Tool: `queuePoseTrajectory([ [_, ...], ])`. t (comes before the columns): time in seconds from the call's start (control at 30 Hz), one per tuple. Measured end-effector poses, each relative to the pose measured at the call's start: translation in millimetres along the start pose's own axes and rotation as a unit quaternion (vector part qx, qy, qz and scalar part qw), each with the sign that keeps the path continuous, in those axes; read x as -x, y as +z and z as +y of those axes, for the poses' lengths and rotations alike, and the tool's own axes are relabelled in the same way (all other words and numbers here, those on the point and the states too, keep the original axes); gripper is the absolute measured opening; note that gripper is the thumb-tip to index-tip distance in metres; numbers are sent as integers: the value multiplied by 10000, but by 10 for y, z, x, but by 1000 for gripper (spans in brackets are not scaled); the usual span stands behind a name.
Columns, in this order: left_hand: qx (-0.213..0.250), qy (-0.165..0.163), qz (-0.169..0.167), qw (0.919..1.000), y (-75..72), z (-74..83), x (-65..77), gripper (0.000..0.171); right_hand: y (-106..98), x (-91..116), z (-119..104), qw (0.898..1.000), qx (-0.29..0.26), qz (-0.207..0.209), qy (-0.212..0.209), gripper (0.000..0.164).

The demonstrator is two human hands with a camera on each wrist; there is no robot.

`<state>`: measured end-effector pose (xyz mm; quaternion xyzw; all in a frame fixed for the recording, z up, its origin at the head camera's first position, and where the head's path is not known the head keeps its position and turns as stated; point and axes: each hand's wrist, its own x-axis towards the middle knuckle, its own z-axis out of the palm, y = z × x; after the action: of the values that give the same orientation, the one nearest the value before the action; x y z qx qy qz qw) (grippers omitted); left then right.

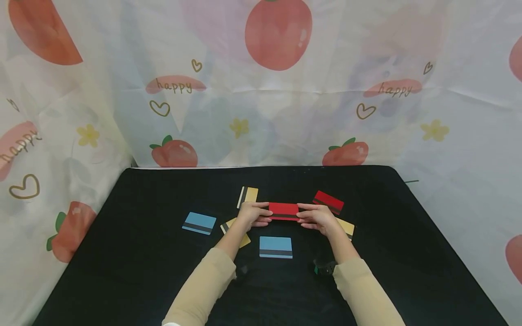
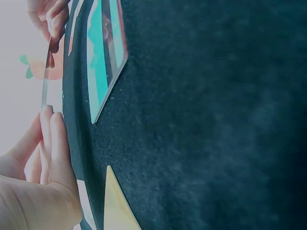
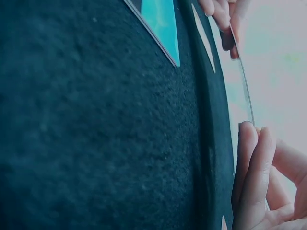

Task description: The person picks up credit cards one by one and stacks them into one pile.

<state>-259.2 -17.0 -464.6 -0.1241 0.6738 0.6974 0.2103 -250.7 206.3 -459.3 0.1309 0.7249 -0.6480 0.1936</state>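
A red card with a dark stripe (image 1: 283,211) is held level between both hands, each pinching one short end. My left hand (image 1: 253,215) grips its left end, and my right hand (image 1: 319,218) grips its right end. The wrist views show the card edge-on, raised off the black cloth, with the left hand's fingertips (image 2: 56,120) and the right hand's fingertips (image 3: 247,132) at its ends. Below it in the head view lies a blue card (image 1: 275,243). Partly behind the left forearm is a gold card (image 1: 244,241), and another gold card (image 1: 346,227) lies beside the right wrist.
A second blue card (image 1: 200,222) lies to the left. Beyond the hands are a gold card (image 1: 251,194) and a red card (image 1: 329,201). All rest on a black-covered table (image 1: 134,271). A fruit-printed curtain (image 1: 281,113) hangs behind and at both sides.
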Motion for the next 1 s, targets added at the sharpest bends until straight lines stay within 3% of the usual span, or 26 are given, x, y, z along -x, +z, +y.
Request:
queuePoseTrajectory([
  [1.0,93,-355,202,9991,-108,-107,251,43,225,259,52,9997,-87,174,160,45],
])
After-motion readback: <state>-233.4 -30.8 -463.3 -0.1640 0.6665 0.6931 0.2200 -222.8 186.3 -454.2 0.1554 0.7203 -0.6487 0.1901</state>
